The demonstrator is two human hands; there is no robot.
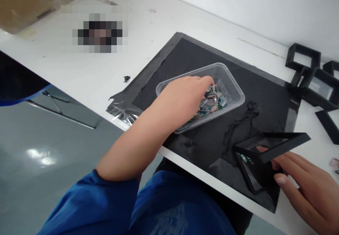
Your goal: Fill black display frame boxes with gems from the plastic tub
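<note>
Tabletop [159, 41]: white; black mat [148, 92] laid over it, wrinkled clear film at L edge.
L hand [185, 95]: wrist over container's near-L rim, fingers bent down into it among the chips; tips mostly hidden, can't tell if pinching any.
Container [234, 83]: clear plastic tub, rectangular, lidless, on mat approx. mid. Prob. light, a bit flexible, smooth so could slide; best held by rim/long sides, esp. w/ a hand leaning in.
Chips [213, 102]: in tub, loose pile, glossy, teal/pink/grey; shell or similar, can't tell. Prob. v. light, stiff, thin, slick, brittle at edges; best taken by edges, fingertips only, 1 or a few at a time, no squeezing.
Folding frame [286, 145]: black, on mat's R part, R of tub; halves parted in a V, clear panels, few greenish bits [245, 158] showing at lower half. Prob. light, rigid rim, panels thin & easily smudged; best held by outer rim, fingers off panels.
R hand [308, 184]: at frame's R side, fingers reaching btwn halves, thumb apart from them near lower half; can't tell how firmly it grips.
Spare frames [324, 101]: black, far R, grouped near wall.
</note>
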